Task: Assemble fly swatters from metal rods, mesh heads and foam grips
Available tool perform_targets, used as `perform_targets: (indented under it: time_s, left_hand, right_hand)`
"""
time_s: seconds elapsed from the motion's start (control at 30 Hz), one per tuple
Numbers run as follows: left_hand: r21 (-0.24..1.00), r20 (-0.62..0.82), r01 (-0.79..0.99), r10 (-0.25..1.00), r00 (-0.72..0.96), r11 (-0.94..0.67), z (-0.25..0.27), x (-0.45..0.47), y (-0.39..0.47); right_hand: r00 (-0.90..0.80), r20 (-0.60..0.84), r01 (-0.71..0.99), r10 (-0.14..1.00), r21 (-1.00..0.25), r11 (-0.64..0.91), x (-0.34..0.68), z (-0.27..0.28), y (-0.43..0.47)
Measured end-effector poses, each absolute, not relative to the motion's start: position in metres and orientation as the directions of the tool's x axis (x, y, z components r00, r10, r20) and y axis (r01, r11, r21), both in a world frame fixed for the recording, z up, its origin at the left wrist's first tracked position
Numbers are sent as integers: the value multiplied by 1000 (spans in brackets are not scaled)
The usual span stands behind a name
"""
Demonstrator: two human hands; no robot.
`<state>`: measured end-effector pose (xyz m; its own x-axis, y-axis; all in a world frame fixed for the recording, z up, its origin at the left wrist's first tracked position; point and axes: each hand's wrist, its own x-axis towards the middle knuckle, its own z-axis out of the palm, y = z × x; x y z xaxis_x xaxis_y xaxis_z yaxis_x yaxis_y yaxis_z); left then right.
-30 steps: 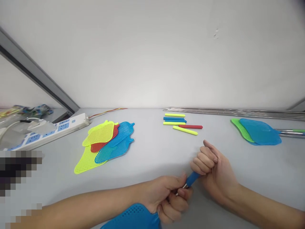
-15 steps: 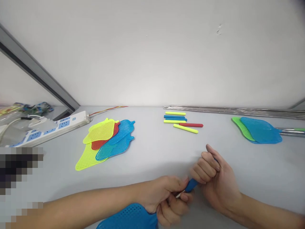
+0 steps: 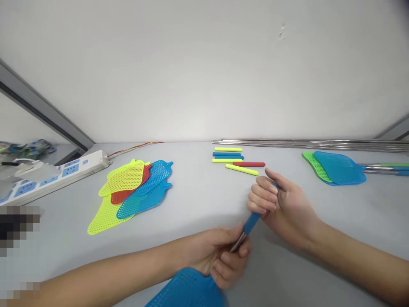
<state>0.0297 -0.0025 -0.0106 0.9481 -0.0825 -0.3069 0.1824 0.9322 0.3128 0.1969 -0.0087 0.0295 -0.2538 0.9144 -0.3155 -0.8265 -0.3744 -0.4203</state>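
Observation:
A blue fly swatter is held in both hands low in the view, its perforated blue head (image 3: 188, 288) cut off by the bottom edge. My left hand (image 3: 225, 256) is closed around the metal rod just above that head. Higher up and to the right, my right hand (image 3: 283, 209) wraps its fingers round the blue handle sleeve (image 3: 251, 222), thumb pointing up. A short stretch of bare metal rod (image 3: 238, 242) shows between the left fingers and the sleeve. The sleeve's top end is mostly hidden by the right fingers.
Loose yellow, red and blue swatter heads (image 3: 128, 179) overlap at left. Several coloured handle sleeves (image 3: 236, 160) lie back centre. Metal rods (image 3: 303, 144) run along the wall. Swatters with rods (image 3: 340, 168) lie at right. A power strip (image 3: 79, 170) with plugs sits far left.
My right hand has moved up and away from the left, and more of the blue sleeve and the metal rod shows between them. The view has shifted slightly, moving the table things left.

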Motion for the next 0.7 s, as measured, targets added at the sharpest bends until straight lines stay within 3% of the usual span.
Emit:
perform_targets:
  time_s: [0.1, 0.2, 0.33, 0.47, 0.7]
  left_hand:
    - [322, -298, 150, -50, 953, 935, -12, 28, -3]
    - [282, -336, 219, -118, 935, 934, -10, 28, -4]
    - [259, -366, 257, -152, 918, 931, -5, 29, -4]
    - [231, -386, 208, -107, 916, 950, -5, 30, -4]
    - [240, -367, 274, -174, 914, 931, -7, 28, -4]
  right_hand:
    - [-187, -287, -804, 939, -505, -314, 210, 34, 4]
    - [-197, -278, -789, 940, -524, -320, 220, 36, 11]
    - [-286, -330, -820, 900, -401, -408, 220, 31, 10]
    - [-249, -363, -904, 898, -245, -349, 216, 28, 6]
    - [-173, -372, -893, 912, -332, -305, 210, 30, -1]
